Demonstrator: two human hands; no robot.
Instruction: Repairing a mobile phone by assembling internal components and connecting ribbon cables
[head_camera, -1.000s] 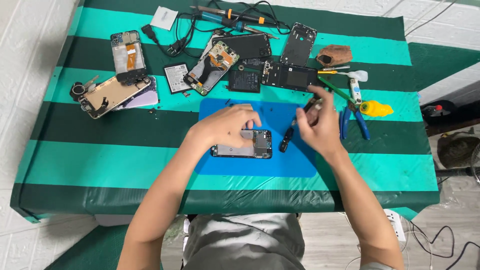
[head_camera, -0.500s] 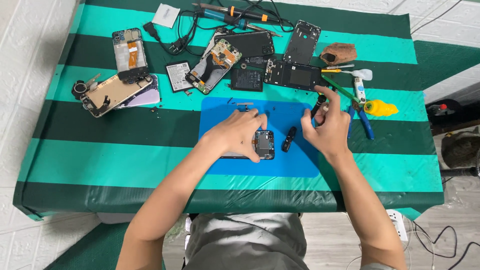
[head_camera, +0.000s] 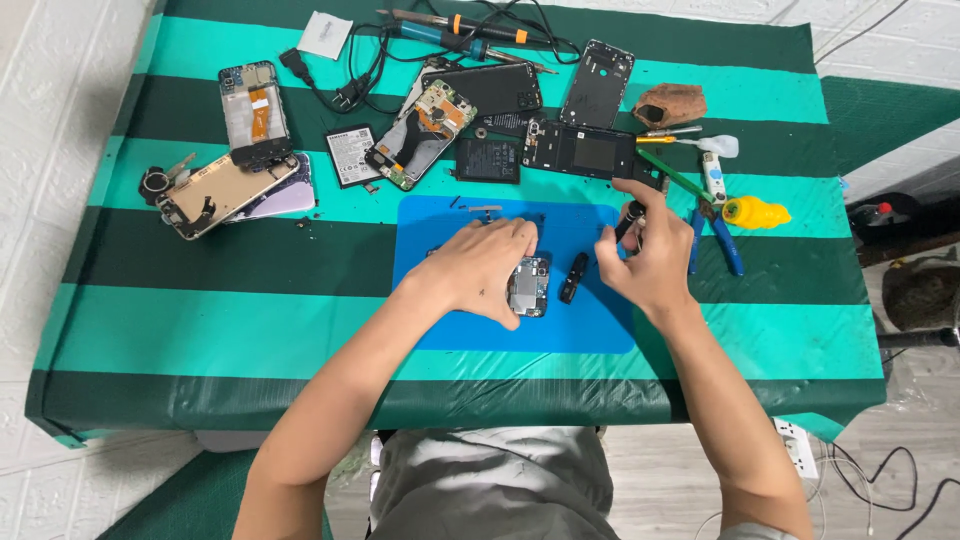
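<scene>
At frame centre, the left hand (head_camera: 478, 268) lies flat on an opened phone (head_camera: 528, 286) on the blue mat (head_camera: 590, 325), fingers together, pressing it down. The right hand (head_camera: 645, 258) pinches a dark screwdriver (head_camera: 630, 215) upright, fingertips clamped on its handle, tip off the phone. A small black part (head_camera: 573, 277) lies just right of the phone. Back cover is off and the board exposed; disassembly appears part done. Other stripped phones (head_camera: 225, 190), a battery (head_camera: 352, 155), pliers (head_camera: 722, 240) and a soldering iron (head_camera: 455, 22) lie across the upper frame.
</scene>
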